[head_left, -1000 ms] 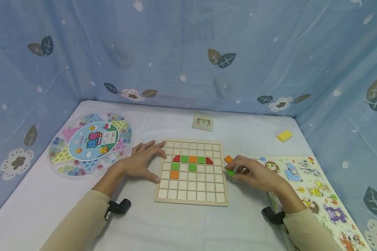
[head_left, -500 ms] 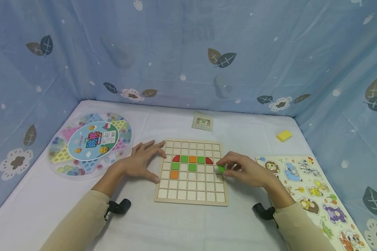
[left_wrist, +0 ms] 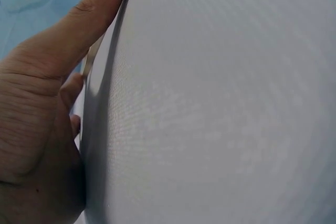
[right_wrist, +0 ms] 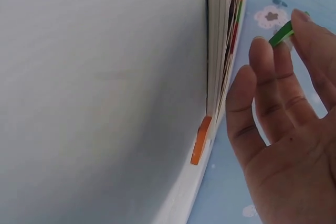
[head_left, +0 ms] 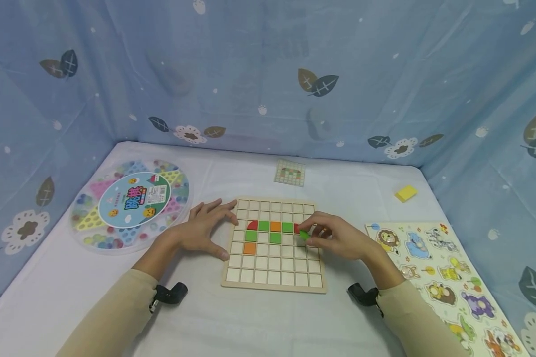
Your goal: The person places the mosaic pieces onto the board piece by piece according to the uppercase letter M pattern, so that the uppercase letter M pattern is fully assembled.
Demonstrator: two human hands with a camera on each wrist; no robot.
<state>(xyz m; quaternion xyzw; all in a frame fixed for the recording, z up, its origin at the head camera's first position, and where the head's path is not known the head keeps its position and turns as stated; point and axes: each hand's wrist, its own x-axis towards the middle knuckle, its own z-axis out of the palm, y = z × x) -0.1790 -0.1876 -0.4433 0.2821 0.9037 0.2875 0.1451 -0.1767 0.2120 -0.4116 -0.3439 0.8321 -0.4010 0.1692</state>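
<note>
A wooden grid board (head_left: 268, 285) lies on the table, with red, green and orange tiles set in some of its squares. My left hand (head_left: 204, 230) rests at the board's left edge, thumb and fingers spread apart. Over the board's right part, my right hand (head_left: 339, 235) pinches a green tile (head_left: 304, 235) between thumb and fingers. That tile is just below the right red quarter-round tile (head_left: 297, 228), which the fingers partly cover. In the right wrist view the green tile (right_wrist: 282, 33) is held above the board. An orange tile (right_wrist: 201, 141) lies beside the board, hidden by my hand in the head view.
A small pattern card (head_left: 289, 172) lies behind the board. At the left is a round marble game box (head_left: 131, 201). An animal picture puzzle (head_left: 437, 267) lies at the right, partly under my right sleeve, with a yellow block (head_left: 405, 193) behind it.
My right hand has moved left from beside the board to over its right columns, carrying the green tile. The left hand stays at the board's edge.
</note>
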